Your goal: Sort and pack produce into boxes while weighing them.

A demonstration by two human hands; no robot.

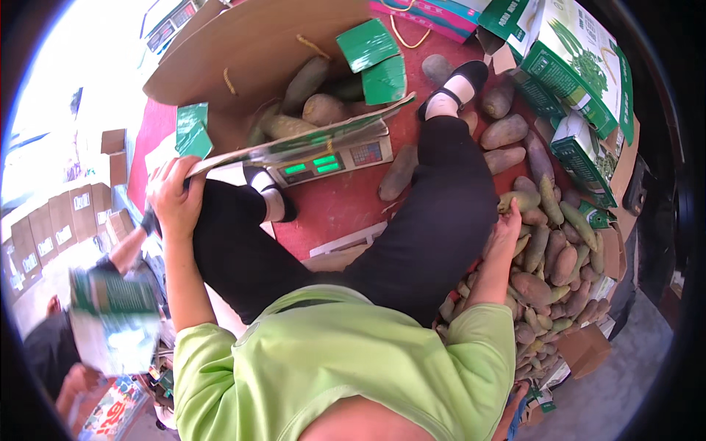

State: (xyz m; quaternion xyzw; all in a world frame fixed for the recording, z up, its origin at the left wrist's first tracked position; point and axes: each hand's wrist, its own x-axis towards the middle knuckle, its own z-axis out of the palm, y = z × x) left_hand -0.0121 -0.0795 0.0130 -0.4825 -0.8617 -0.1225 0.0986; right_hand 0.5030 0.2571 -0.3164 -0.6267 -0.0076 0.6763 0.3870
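Observation:
My left hand (176,198) is closed over the near rim of an open cardboard carton (257,55), thumb on the near side. Inside the carton lie several large oblong vegetables, some greenish, some reddish brown; its front wall partly hides them. Under the carton is a scale (331,163) with lit green displays. To my right, my right hand (504,228) reaches into a heap of oblong vegetables (551,257). Its fingers are closed at a greenish oblong vegetable (521,198) at the heap's near edge; part of the grip is hidden.
Loose vegetables (504,132) lie on the red floor (312,231) beside my foot. Green-and-white printed cartons (581,66) stand at the far right. Brown cartons (59,220) line the left. Another person's arm (129,246) and a blurred green-and-white carton (114,316) are at lower left.

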